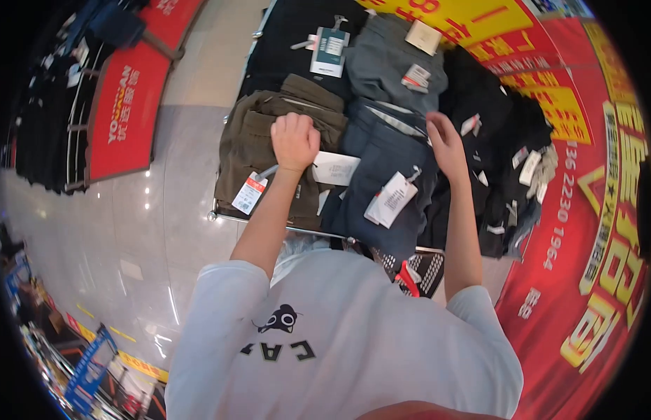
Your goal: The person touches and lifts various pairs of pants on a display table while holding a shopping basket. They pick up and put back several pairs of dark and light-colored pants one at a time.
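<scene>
My left hand [294, 140] is closed into a fist and rests on a folded olive-brown garment [250, 143] with a red-and-white tag [249, 193]. Whether it grips the cloth I cannot tell. My right hand [446, 145] reaches with fingers apart over a folded dark blue garment [381, 150], at its right edge beside a heap of black clothes [493, 119]. A white hang tag [392, 199] dangles from the blue garment. A white label [336, 168] lies between the two garments.
The clothes lie on a metal display cart [220, 215] with a front rail. Grey [392, 59] and black folded garments [290, 38] fill its far part. A red-and-yellow banner [591, 231] stands to the right, red signs [126, 112] and dark racks to the left. Polished floor [129, 238].
</scene>
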